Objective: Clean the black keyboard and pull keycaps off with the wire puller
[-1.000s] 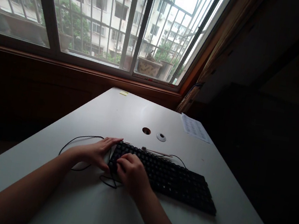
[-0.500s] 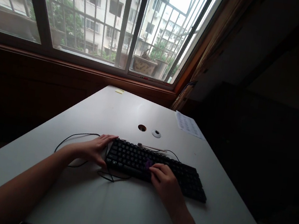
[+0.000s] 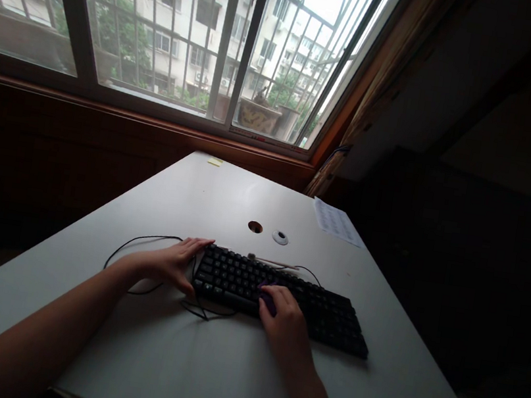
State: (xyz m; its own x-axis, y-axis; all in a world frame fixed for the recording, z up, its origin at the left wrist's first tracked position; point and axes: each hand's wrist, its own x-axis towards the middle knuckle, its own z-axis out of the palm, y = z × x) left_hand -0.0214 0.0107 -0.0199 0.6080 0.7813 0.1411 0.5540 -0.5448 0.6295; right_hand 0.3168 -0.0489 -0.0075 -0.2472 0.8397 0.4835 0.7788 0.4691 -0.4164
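A black keyboard (image 3: 228, 278) lies at a slant across the white table. My left hand (image 3: 173, 264) grips its left end, with the thumb at the near edge and the fingers reaching to the far corner. Over the middle keys, my right hand (image 3: 285, 318) is closed on a soft purple gel-like lump (image 3: 269, 302) and presses it against the keyboard. The fingers cover part of the lump. Just behind the keyboard lies a thin pale stick (image 3: 276, 264) with a grey head, perhaps a small brush.
A black cable (image 3: 126, 245) loops beside and in front of the keyboard's left end. Farther back, the white table (image 3: 195, 202) has a round hole (image 3: 255, 227) and a ring-shaped cover (image 3: 280, 237). Printed paper (image 3: 336, 221) lies along the right edge. A barred window stands behind.
My right hand has shifted slightly left and its fingers have closed farther over the purple lump. The left hand keeps its grip on the keyboard. The view has moved a little.
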